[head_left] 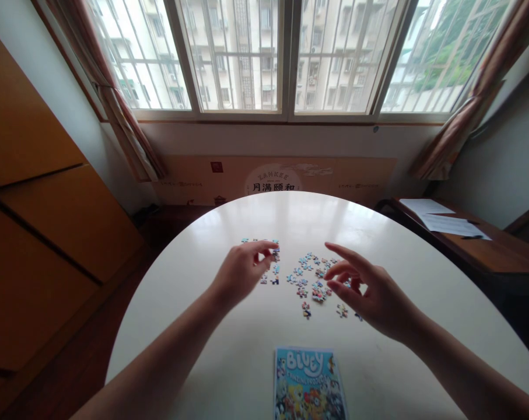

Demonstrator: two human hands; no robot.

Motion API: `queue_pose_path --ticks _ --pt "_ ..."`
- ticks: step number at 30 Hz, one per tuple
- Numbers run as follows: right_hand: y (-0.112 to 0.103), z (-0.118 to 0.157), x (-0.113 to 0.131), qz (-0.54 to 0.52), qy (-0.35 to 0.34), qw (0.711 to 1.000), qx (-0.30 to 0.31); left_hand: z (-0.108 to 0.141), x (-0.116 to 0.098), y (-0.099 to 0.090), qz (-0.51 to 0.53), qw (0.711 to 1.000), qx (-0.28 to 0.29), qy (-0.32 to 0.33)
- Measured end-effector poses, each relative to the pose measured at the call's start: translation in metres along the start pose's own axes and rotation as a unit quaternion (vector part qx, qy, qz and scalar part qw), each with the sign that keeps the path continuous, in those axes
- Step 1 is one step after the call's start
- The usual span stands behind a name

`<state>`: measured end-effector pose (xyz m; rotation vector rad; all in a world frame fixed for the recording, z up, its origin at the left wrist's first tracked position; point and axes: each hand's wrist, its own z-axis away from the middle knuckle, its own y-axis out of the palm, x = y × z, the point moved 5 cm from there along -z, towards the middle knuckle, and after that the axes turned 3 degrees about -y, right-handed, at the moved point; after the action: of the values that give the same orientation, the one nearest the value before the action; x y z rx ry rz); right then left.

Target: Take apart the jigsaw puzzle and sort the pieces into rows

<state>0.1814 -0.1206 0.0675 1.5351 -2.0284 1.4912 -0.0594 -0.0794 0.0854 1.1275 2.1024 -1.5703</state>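
Has loose puzzle pieces (319, 293) left of half-open, seemingly empty right hand (384, 297); curls left hand (238, 267) by left cluster (276, 270), with hold unclear

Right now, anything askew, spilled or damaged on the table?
Nothing stands out as spilled or damaged. The loose puzzle pieces are scattered on the table near the right hand, a few apart from the main cluster, but that looks ordinary. Pieces by the left hand are partly hidden, so can't vouch for those.

We see small multicol. jigsaw pcs (319, 294) in 2 grps: R scattered, some bunched; L partly hidden.
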Motion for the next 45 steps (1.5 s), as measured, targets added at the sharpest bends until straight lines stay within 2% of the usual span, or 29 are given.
queue_pose_path --ticks 2,4,8,16,20,25,31,38,45 --pt "-0.01 0.0 -0.006 0.015 0.012 1.0 -0.02 -0.012 0.03 -0.015 -0.053 0.996 -0.028 -0.073" --pt "-0.017 0.001 -0.01 0.024 0.013 0.999 -0.019 -0.019 0.052 -0.021 -0.091 0.988 -0.026 -0.119" --pt "-0.02 0.0 -0.012 0.032 -0.006 0.999 0.007 -0.025 0.068 -0.015 -0.13 0.983 -0.017 -0.13" --pt "-0.035 0.0 -0.012 0.043 -0.008 0.999 -0.016 -0.029 0.074 -0.003 -0.219 0.964 0.004 -0.148" --pt "-0.036 -0.001 -0.016 0.039 0.0 0.999 -0.015 -0.031 0.075 -0.002 -0.276 0.953 -0.002 -0.126" --pt "-0.026 -0.004 -0.023 0.062 -0.001 0.997 0.041 -0.032 0.08 0.0 -0.307 0.944 -0.016 -0.117" --pt "-0.005 -0.007 -0.034 0.131 -0.027 0.986 0.095 -0.032 0.079 0.002 -0.325 0.935 0.002 -0.14" --pt "0.017 -0.011 -0.047 0.218 -0.045 0.966 0.132 -0.032 0.072 -0.01 -0.329 0.938 -0.054 -0.091" --pt "0.011 -0.012 -0.041 0.23 -0.041 0.964 0.124 -0.029 0.075 -0.003 -0.349 0.931 0.003 -0.106"
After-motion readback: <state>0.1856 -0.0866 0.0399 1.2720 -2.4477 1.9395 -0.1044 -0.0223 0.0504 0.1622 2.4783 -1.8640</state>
